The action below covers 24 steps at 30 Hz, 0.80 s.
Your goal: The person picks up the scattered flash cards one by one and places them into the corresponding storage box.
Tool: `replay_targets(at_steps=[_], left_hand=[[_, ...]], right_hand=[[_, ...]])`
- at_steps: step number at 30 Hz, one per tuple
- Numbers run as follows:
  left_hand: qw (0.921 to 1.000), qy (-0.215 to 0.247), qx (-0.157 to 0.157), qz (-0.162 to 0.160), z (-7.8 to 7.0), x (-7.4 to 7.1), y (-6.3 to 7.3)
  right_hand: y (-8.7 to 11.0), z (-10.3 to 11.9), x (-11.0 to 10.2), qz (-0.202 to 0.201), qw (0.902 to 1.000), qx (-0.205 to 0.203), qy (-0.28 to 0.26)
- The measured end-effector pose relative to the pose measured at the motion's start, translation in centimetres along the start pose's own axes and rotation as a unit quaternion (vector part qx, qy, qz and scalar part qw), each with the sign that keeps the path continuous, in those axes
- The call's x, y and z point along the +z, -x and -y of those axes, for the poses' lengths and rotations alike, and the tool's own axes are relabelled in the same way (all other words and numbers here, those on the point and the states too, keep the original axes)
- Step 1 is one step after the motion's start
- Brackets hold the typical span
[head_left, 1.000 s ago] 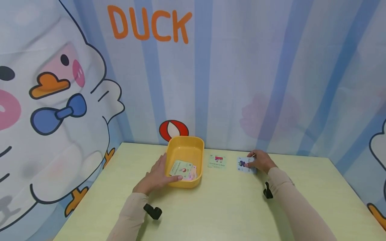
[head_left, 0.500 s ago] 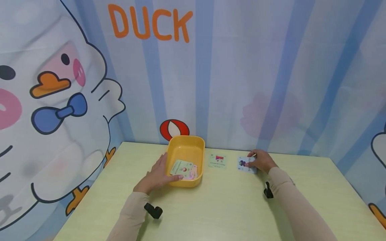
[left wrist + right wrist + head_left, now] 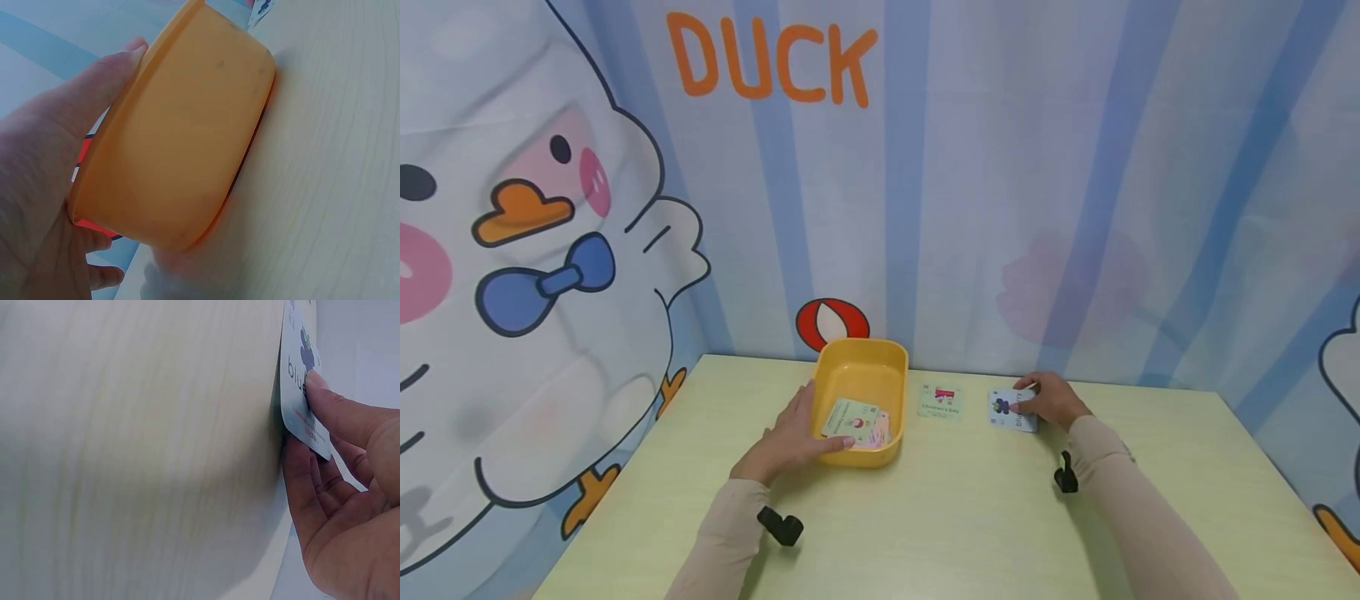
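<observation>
My left hand (image 3: 786, 442) holds the near left corner of a yellow plastic bin (image 3: 880, 360), its thumb over the front rim and its fingers along the left side. In the left wrist view the bin's orange-looking outer wall (image 3: 181, 131) fills the middle. Inside the bin lie a green card (image 3: 847, 419) and a pinkish one (image 3: 882, 429). My right hand (image 3: 1051, 402) pinches a pale blue picture card (image 3: 1002, 408) with a dark berry cluster, by its right side. The right wrist view shows the thumb on the printed face (image 3: 294, 394) and fingers beneath, partly covering a word starting "blue".
A green card (image 3: 940, 401) reading "Children's Day" lies flat on the light wooden table (image 3: 940, 517), between the bin and the blue card. A curtain (image 3: 970, 167) with duck pictures hangs right behind the table's far edge.
The blue card has shifted very slightly in the right hand, and more of its printed word shows beside the thumb. The left hand and the bin stay in place.
</observation>
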<state>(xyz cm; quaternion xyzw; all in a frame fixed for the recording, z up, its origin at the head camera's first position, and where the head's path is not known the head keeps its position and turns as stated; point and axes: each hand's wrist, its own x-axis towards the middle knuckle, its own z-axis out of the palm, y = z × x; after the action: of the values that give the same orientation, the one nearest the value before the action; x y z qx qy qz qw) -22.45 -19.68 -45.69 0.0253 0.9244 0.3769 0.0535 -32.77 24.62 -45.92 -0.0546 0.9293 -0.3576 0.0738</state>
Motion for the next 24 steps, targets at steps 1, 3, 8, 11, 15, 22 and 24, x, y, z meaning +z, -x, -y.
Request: replay_targets(at_steps=[1, 3, 8, 11, 15, 22, 24], left_hand=[[1.0, -0.001, 0.0, 0.0, -0.01, -0.01, 0.01], [1.0, -0.004, -0.001, 0.0, -0.03, 0.0, 0.03], [1.0, -0.007, -0.001, 0.001, -0.07, 0.04, 0.05], [1.0, -0.007, 0.001, -0.001, -0.06, 0.08, 0.04], [1.0, -0.008, 0.004, -0.003, 0.03, 0.12, -0.01], [0.9998, -0.01, 0.014, -0.011, 0.0, 0.13, 0.0], [0.9997, -0.01, 0.017, -0.012, 0.0, 0.14, -0.01]], right_hand=[[0.02, -0.03, -0.03, 0.002, 1.0, 0.0, -0.004], [0.06, -0.08, -0.08, 0.005, 0.9999, 0.001, -0.012], [0.17, -0.16, -0.2, 0.009, 0.9997, 0.002, -0.023], [0.1, -0.28, -0.24, 0.01, 0.9996, 0.007, -0.024], [-0.13, -0.52, -0.3, 0.009, 0.9994, 0.015, -0.029], [-0.12, -0.55, -0.19, 0.011, 0.9984, 0.023, -0.05], [-0.04, -0.51, -0.15, 0.012, 0.9981, 0.02, -0.058]])
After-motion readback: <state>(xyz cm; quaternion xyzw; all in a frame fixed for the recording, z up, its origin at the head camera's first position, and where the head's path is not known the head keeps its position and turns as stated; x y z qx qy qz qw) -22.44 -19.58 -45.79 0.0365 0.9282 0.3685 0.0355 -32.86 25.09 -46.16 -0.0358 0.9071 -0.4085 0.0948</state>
